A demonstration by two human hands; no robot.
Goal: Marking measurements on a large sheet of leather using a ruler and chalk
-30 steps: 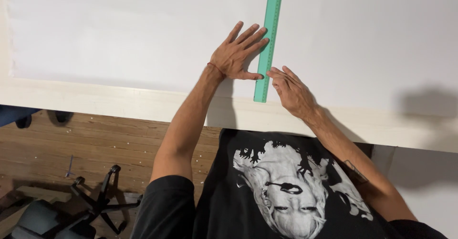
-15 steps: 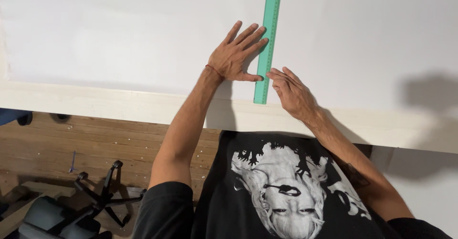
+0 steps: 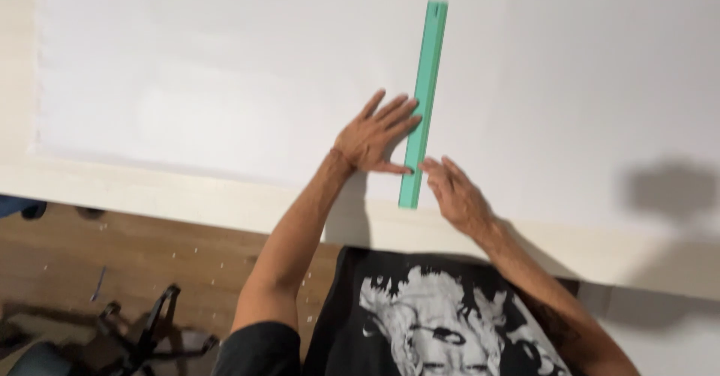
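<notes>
Two hands steady a green ruler on a white sheet
I see my left hand (image 3: 375,137) spread flat, pinning the ruler (image 3: 422,102) near the desk's (image 3: 187,196) front edge; my right hand (image 3: 455,194), fingers extended, touches its lower end

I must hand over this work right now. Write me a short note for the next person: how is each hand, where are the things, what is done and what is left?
Left hand: flat, fingers spread, pressing on the white sheet, fingertips and thumb against the left edge of the green ruler.
Right hand: palm down at the ruler's near end, fingertips beside its right edge; holds no tool.
Things: the ruler lies lengthwise away from the body on the sheet, which covers the pale table.
Done: ruler laid down and steadied.
Left: no line or cut shows along the ruler.
</notes>
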